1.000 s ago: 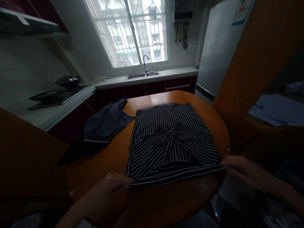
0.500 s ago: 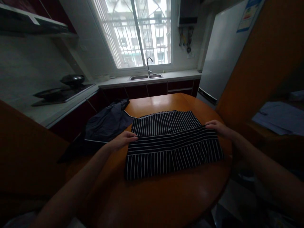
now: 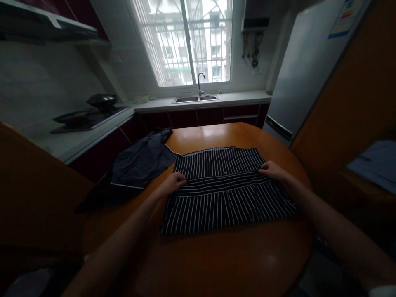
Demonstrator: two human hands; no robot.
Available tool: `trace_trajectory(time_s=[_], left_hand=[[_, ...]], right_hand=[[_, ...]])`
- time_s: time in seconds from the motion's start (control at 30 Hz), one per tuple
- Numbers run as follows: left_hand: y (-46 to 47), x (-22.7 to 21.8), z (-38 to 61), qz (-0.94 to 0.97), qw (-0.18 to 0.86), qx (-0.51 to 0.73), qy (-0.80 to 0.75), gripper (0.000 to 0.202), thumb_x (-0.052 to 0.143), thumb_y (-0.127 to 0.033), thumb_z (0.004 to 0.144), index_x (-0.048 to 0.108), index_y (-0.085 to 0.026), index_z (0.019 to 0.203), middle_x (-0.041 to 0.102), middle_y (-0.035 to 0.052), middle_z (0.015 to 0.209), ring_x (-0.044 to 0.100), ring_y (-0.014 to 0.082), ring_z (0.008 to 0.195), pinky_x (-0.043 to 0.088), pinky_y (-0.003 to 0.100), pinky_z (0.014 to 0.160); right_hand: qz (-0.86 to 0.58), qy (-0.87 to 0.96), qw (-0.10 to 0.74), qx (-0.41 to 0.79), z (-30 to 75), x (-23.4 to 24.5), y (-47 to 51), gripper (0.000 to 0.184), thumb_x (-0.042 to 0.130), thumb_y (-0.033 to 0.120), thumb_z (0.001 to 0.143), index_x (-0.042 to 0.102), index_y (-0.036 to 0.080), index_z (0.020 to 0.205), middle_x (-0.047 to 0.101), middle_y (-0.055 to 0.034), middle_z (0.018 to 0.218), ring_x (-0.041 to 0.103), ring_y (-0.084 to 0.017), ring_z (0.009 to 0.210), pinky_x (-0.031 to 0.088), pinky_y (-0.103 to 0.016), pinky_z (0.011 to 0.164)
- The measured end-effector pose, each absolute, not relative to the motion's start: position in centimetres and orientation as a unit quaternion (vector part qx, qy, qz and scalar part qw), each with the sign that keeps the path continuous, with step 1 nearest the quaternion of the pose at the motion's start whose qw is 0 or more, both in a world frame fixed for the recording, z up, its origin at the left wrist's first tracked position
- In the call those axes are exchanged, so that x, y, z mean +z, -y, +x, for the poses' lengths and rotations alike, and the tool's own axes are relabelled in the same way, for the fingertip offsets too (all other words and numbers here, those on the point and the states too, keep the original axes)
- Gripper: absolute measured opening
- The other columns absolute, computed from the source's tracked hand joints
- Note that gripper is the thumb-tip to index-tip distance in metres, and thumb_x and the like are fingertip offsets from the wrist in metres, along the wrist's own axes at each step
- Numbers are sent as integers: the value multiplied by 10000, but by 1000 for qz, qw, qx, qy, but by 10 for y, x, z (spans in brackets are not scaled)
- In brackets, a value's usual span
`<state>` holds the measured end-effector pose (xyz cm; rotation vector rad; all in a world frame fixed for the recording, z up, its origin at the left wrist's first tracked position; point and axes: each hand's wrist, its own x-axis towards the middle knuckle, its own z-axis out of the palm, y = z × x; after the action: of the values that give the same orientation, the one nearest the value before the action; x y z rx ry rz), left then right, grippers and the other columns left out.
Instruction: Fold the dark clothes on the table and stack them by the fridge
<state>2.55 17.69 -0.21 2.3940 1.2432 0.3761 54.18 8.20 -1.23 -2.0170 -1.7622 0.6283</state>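
A black garment with thin white stripes [image 3: 225, 194] lies folded into a wide band at the middle of the round wooden table [image 3: 216, 264], its near half doubled over the far half. A second ago that near hem was stretched out at the table's near edge; now it rests across the middle. Both forearms reach forward. The left hand [image 3: 173, 183] and right hand [image 3: 272, 170] sit on the ends of the folded edge, fingers together; whether they pinch it cannot be told.

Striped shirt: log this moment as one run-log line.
left hand: fold's left end | right hand: fold's right end | striped shirt: folded on wooden table
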Motion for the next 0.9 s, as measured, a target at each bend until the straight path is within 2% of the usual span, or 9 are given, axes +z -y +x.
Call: trace_trajectory(time_s=[0.07, 0.13, 0.2, 0.27, 0.37, 0.47, 0.63, 0.77, 0.9], left_hand=[[-164, 3, 38, 871, 119, 155, -451, 324, 582, -362, 876, 733, -161, 1080, 695, 122, 1074, 650, 259, 994, 503, 390, 938], [-144, 7, 62, 890, 54, 169, -419, 431, 522, -344, 946, 623, -155, 1320, 606, 151, 1332, 578, 273, 1211, 442, 425, 1065], [-119, 4, 92, 920, 30, 146, -362, 513, 433, -370, 1012, 471, -157, 1478, 469, 142, 1518, 436, 274, 1395, 351, 453, 1160], [-97, -5, 118, 940, 25, 102, -326, 575, 376, -441, 1041, 352, -183, 1554, 349, 115, 1612, 285, 286, 1496, 263, 517, 1205], [-80, -26, 132, 937, 21, 64, -342, 600, 330, -497, 1048, 277, -238, 1587, 252, 77, 1656, 177, 301, 1533, 203, 591, 1210], [-84, -41, 121, 921, 19, 69, -382, 573, 305, -492, 1054, 280, -281, 1586, 236, 46, 1661, 168, 295, 1536, 199, 586, 1212], [-102, -38, 97, 900, 28, 70, -430, 573, 303, -472, 1054, 331, -225, 1570, 295, 92, 1636, 216, 303, 1523, 208, 582, 1209], [-85, -20, 80, 901, 41, 79, -425, 544, 272, -394, 1065, 355, -174, 1555, 325, 130, 1620, 229, 300, 1519, 216, 589, 1204], [-32, 0, 56, 935, 38, 97, -338, 582, 374, -433, 1046, 272, -245, 1588, 327, 102, 1624, 231, 282, 1518, 206, 567, 1218]], right_hand=[[-748, 636, 169, 84, 522, -5, -75, 302, 597, 415, 859, 741, 152, 895, 723, -144, 918, 670, -290, 887, 507, -404, 805], [-734, 654, 179, -23, 487, -2, -65, 423, 503, 413, 935, 687, 131, 1191, 671, -203, 1216, 608, -337, 1147, 468, -474, 973], [-674, 711, 200, -40, 445, -6, -51, 531, 408, 419, 987, 546, 127, 1408, 538, -186, 1452, 473, -318, 1352, 386, -480, 1104], [-618, 763, 186, -13, 409, -19, -39, 593, 355, 453, 1009, 411, 165, 1524, 391, -126, 1591, 328, -274, 1474, 277, -479, 1193], [-637, 756, 148, 16, 398, -44, -25, 663, 296, 535, 1016, 309, 182, 1577, 278, -111, 1646, 209, -269, 1528, 191, -536, 1220], [-701, 702, 123, 15, 439, -61, -15, 696, 255, 581, 1012, 333, 171, 1569, 292, -134, 1635, 216, -282, 1526, 154, -557, 1224], [-746, 658, 99, 19, 517, -58, 2, 668, 238, 538, 1017, 358, 161, 1554, 304, -129, 1632, 232, -284, 1521, 186, -576, 1213], [-752, 644, 139, -33, 514, -43, 20, 618, 231, 453, 1028, 418, 122, 1515, 358, -167, 1602, 258, -304, 1510, 203, -591, 1203], [-680, 705, 196, -57, 478, -32, 47, 550, 297, 411, 1027, 435, 181, 1508, 390, -129, 1593, 292, -291, 1497, 234, -566, 1202]])
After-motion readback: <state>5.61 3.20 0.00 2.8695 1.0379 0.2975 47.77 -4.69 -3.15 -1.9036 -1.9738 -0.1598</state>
